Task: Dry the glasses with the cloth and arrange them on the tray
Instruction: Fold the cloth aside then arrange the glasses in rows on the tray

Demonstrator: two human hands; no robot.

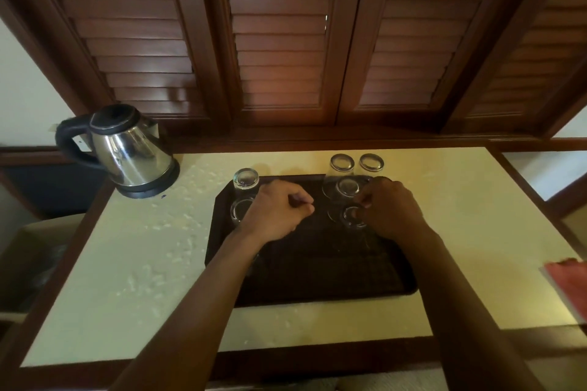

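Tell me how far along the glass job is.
Mostly done, it seems: four upturned glasses sit on the tray, one at the far-left corner and three at the far right. In hand: the right hand grips a fifth glass on the tray; the left hand is curled, apparently empty. The cloth lies aside, right. Left: placing that glass.
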